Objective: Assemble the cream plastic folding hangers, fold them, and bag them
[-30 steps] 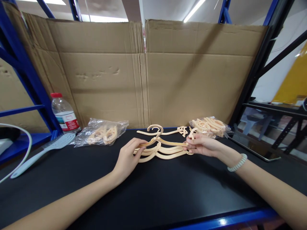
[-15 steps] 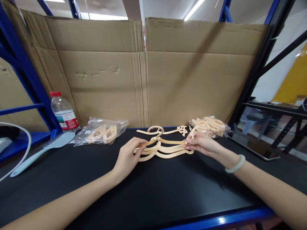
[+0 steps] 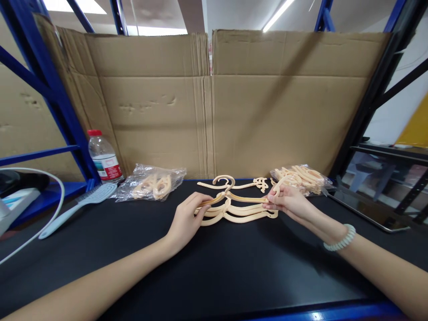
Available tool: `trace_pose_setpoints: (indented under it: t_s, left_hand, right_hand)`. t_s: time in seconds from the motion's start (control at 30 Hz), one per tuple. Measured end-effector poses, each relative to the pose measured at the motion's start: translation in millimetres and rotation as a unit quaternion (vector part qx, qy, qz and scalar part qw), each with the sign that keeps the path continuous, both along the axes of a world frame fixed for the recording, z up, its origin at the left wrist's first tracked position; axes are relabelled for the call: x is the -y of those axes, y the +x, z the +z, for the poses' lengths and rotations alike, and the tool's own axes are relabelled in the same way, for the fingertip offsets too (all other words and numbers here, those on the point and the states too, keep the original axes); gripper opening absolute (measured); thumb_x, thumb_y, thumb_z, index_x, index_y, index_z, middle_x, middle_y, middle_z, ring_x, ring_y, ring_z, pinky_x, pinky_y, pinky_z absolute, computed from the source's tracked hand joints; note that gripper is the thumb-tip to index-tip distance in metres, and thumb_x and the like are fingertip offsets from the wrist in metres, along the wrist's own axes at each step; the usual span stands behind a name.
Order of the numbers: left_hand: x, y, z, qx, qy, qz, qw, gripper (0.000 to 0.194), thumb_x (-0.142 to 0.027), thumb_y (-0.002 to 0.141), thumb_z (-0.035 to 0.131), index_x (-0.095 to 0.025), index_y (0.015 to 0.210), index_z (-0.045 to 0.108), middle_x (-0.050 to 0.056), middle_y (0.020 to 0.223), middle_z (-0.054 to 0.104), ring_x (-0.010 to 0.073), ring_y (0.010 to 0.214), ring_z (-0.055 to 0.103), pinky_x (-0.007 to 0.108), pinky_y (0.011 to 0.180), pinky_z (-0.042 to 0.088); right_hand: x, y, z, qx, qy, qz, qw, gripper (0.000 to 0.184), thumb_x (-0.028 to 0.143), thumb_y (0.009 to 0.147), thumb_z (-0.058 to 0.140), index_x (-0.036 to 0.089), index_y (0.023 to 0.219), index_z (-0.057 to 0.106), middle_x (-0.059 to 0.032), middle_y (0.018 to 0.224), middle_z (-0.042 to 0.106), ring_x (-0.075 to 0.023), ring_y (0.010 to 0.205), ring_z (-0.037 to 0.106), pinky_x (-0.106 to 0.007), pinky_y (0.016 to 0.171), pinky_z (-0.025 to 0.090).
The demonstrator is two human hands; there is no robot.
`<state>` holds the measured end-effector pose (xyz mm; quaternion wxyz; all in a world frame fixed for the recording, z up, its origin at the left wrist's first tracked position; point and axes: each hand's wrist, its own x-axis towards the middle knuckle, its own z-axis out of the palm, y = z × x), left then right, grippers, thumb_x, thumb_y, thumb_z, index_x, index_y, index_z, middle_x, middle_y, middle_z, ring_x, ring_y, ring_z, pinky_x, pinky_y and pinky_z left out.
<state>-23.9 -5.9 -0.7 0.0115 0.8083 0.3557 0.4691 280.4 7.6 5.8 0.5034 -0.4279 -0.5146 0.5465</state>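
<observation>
A cream plastic clothes hanger (image 3: pixel 249 199) with an upright curved hook is held between both hands, raised a little over the table. My left hand (image 3: pixel 190 216) pinches its left arm between thumb and fingers. My right hand (image 3: pixel 290 204) is closed on its right end, and a curved cream piece (image 3: pixel 278 186) sticks up from the same fingers; whether it joins the hanger I cannot tell. Nearer me lie stacked cream hangers (image 3: pixel 245 218), partly hidden by my left fingers. Behind is a straight cream hanger piece (image 3: pixel 245 186) beside a small cluster of parts (image 3: pixel 261 183).
Clear plastic bags of cream parts lie left (image 3: pixel 155 185) and right (image 3: pixel 302 178). On the left are a bottle (image 3: pixel 106 162), a pale hairbrush (image 3: pixel 78 207) and a white cable (image 3: pixel 62 196). A flat dark tablet-like panel (image 3: pixel 368 209) lies right. Cardboard (image 3: pixel 284 111) walls the back.
The whole view has shifted slightly, so everything appears farther right. Both hands keep their hold on the hanger, with little visible movement relative to it.
</observation>
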Motion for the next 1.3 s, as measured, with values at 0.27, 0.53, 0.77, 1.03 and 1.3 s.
trace_pose_setpoints:
  t_s: [0.27, 0.53, 0.77, 1.03, 1.3]
  left_hand:
    - [0.0, 0.4, -1.8, 0.001, -0.007, -0.014, 1.000, 0.014, -0.018, 0.091, 0.050, -0.019, 0.098, 0.063, 0.004, 0.092, 0.066, 0.0173, 0.086, 0.064, 0.028, 0.076, 0.053]
    - [0.3, 1.2, -0.3, -0.003, -0.006, -0.001, 1.000, 0.015, -0.020, 0.091, 0.050, -0.019, 0.101, 0.061, 0.005, 0.094, 0.067, 0.0179, 0.086, 0.065, 0.029, 0.076, 0.053]
    - [-0.3, 0.3, 3.9, -0.011, -0.009, 0.015, 1.000, 0.016, -0.020, 0.091, 0.048, -0.020, 0.101, 0.060, 0.005, 0.096, 0.065, 0.0189, 0.090, 0.063, 0.031, 0.078, 0.053]
    - [-4.4, -1.8, 7.4, -0.029, -0.008, 0.029, 0.999, 0.017, -0.021, 0.090, 0.047, -0.019, 0.100, 0.060, 0.005, 0.092, 0.064, 0.0189, 0.084, 0.062, 0.031, 0.074, 0.051]
    - [-12.8, -18.3, 27.2, -0.113, -0.036, 0.016, 0.993, 0.014, -0.018, 0.081, 0.048, -0.019, 0.089, 0.060, 0.003, 0.082, 0.062, 0.0174, 0.073, 0.059, 0.028, 0.064, 0.048]
  right_hand:
    - [-0.4, -3.7, 0.5, -0.002, 0.015, -0.032, 0.999, 0.036, 0.023, 0.057, 0.086, 0.019, 0.066, 0.051, -0.0013, 0.058, 0.065, -0.0152, 0.056, 0.067, -0.026, 0.060, 0.059]
    - [3.6, -8.6, 5.0, -0.044, 0.023, -0.035, 0.998, 0.032, 0.024, 0.058, 0.084, 0.017, 0.065, 0.054, 0.0019, 0.064, 0.059, -0.0139, 0.059, 0.066, -0.027, 0.065, 0.059]
    - [4.3, -7.1, 11.2, -0.041, 0.056, -0.006, 0.998, 0.030, 0.037, 0.068, 0.078, 0.016, 0.083, 0.063, -0.0030, 0.074, 0.065, -0.0165, 0.067, 0.068, -0.029, 0.065, 0.057]
    - [5.3, -5.0, 14.9, -0.028, 0.098, -0.008, 0.995, 0.028, 0.038, 0.068, 0.078, 0.017, 0.085, 0.071, -0.0045, 0.088, 0.064, -0.0126, 0.074, 0.058, -0.025, 0.064, 0.054]
    - [-7.3, 33.9, 29.4, 0.004, 0.091, -0.032, 0.995, 0.027, 0.038, 0.065, 0.079, 0.018, 0.083, 0.073, -0.0015, 0.073, 0.064, -0.0115, 0.064, 0.057, -0.026, 0.064, 0.052]
